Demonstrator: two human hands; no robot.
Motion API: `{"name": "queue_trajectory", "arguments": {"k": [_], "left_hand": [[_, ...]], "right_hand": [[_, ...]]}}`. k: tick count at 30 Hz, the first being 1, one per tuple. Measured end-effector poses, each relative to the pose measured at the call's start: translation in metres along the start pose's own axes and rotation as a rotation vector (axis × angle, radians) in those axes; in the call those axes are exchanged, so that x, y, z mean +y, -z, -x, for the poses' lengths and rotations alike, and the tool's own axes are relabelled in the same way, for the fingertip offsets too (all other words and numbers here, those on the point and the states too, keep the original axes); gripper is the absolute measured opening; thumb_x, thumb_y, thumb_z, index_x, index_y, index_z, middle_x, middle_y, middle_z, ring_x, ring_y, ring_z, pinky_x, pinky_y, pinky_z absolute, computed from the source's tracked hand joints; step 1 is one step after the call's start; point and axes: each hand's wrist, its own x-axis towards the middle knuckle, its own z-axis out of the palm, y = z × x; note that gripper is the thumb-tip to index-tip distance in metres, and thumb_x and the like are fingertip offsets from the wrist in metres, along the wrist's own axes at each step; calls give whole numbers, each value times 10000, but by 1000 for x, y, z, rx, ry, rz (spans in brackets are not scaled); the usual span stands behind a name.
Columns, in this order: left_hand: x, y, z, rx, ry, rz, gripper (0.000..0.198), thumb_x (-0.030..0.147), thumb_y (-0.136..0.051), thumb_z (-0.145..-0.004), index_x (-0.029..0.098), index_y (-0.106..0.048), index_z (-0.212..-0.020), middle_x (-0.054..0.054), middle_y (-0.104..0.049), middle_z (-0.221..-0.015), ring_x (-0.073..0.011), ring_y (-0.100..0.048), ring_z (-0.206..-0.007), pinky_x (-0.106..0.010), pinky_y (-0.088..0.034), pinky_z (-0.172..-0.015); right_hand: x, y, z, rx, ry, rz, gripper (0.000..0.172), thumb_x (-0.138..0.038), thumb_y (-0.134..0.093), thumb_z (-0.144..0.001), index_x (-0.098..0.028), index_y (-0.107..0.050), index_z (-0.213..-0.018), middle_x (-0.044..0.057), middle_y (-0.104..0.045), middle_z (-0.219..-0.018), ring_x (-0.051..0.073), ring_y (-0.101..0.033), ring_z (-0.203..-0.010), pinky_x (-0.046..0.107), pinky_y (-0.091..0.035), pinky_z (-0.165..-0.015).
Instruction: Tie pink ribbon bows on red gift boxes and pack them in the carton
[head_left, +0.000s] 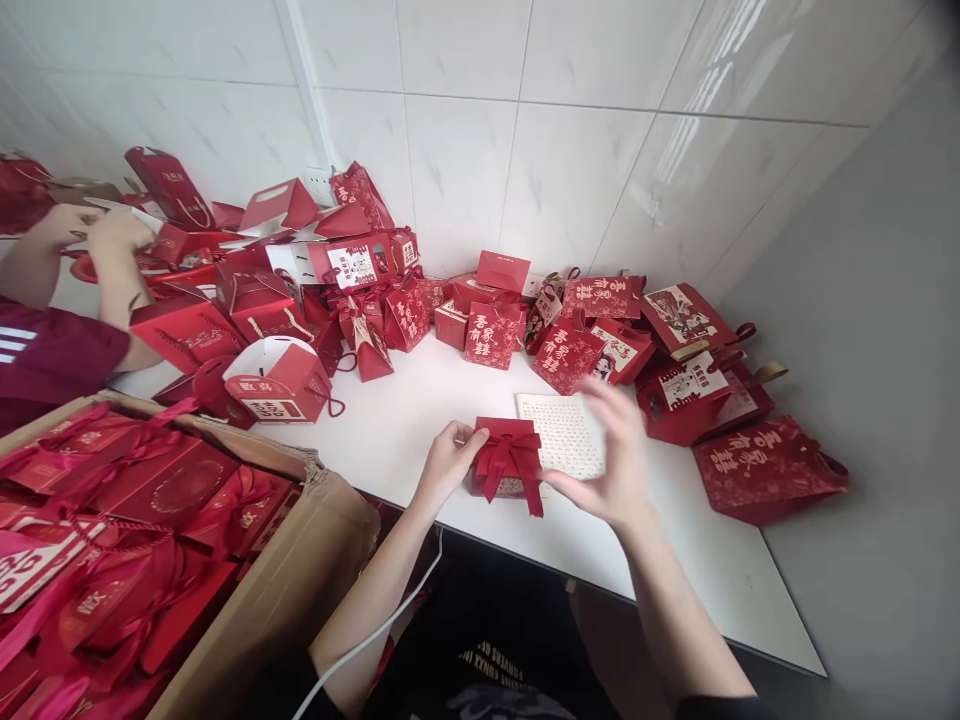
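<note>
A small red gift box (507, 462) with a ribbon bow on its front stands near the table's front edge. My left hand (453, 455) pinches its upper left edge between thumb and fingers. My right hand (616, 458) is raised to the right of the box, slightly blurred, fingers apart and curved, with nothing in it. Its thumb points toward the ribbon's right side; whether it touches cannot be made out. Behind the box and partly under my right hand lies a cream sheet (551, 425) covered in rows of small marks.
A cardboard carton (259, 545) full of red ribboned boxes stands at the lower left. Several red gift boxes (491, 335) line the white table (420, 400) along the tiled wall. Far left, another person's hands (116, 235) work among boxes. A white cable (375, 632) crosses my left forearm.
</note>
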Motion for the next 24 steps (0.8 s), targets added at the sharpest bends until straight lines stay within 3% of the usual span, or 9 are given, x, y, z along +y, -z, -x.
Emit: {"name": "queue_trajectory", "arguments": {"k": [2, 4, 6, 8, 10, 12, 15, 17, 24], "left_hand": [[2, 0, -3, 0, -44, -90, 228, 393, -578, -715, 179, -505, -687, 21, -540, -601, -128, -530, -574, -248, -423, -563], [4, -1, -5, 8, -94, -158, 153, 321, -558, -729, 178, -521, -687, 3, -573, -654, -149, -564, -659, -275, -449, -657], [5, -3, -5, 34, -143, -166, 111, 270, -541, -742, 175, -527, -686, -10, -589, -705, -157, -579, -727, -293, -457, -732], [6, -7, 0, 92, -211, -103, 92, 246, -538, -759, 170, -525, -708, -18, -584, -748, -154, -583, -769, -292, -472, -750], [8, -12, 11, 170, -351, -35, 72, 232, -538, -785, 169, -531, -752, -19, -558, -783, -142, -576, -783, -275, -492, -723], [13, -15, 25, 234, -603, -49, 19, 195, -556, -793, 176, -551, -794, -16, -517, -824, -135, -560, -811, -268, -501, -714], [28, -17, 47, 264, -1052, -183, 108, 112, -600, -763, 200, -584, -825, -9, -442, -846, -155, -519, -890, -322, -498, -783], [42, -16, 58, 280, -1239, -250, 132, 95, -601, -759, 205, -593, -831, -10, -396, -843, -174, -486, -916, -362, -495, -803], [79, -13, 82, 363, -1421, -376, 185, 57, -582, -732, 230, -605, -792, -9, -324, -842, -165, -423, -860, -431, -492, -841]], "right_hand": [[6, -15, 7, -230, -81, -55, 1003, -565, -709, -597, -239, -205, -1400, 137, -244, -1441, 335, -253, -1315, 524, -322, -1019], [15, -29, 16, -443, -218, -163, 1049, -531, -690, -641, -236, -61, -1428, 154, -227, -1441, 319, -265, -1316, 522, -311, -1026], [21, -38, 24, -516, -309, -273, 1043, -499, -684, -660, -244, -27, -1429, 152, -280, -1408, 298, -340, -1279, 501, -345, -1009], [23, -42, 31, -463, -318, -328, 1040, -471, -706, -645, -253, -56, -1427, 141, -311, -1382, 286, -375, -1252, 477, -392, -977], [17, -42, 34, -329, -275, -316, 1027, -451, -721, -635, -261, -88, -1421, 134, -309, -1377, 283, -360, -1257, 462, -424, -948], [7, -38, 33, -174, -212, -272, 1005, -436, -717, -649, -271, -90, -1417, 133, -296, -1384, 282, -339, -1270, 463, -429, -942], [-14, -24, 27, 14, -90, -196, 971, -438, -699, -678, -283, -83, -1413, 130, -299, -1394, 287, -322, -1287, 493, -389, -980], [-29, -13, 21, 85, -8, -157, 979, -452, -699, -677, -280, -80, -1415, 131, -307, -1398, 297, -313, -1294, 515, -355, -1005], [-60, 16, 10, 149, 115, -216, 1003, -367, -717, -687, -269, -44, -1424, 146, -274, -1417, 299, -334, -1284, 468, -462, -914]]}}
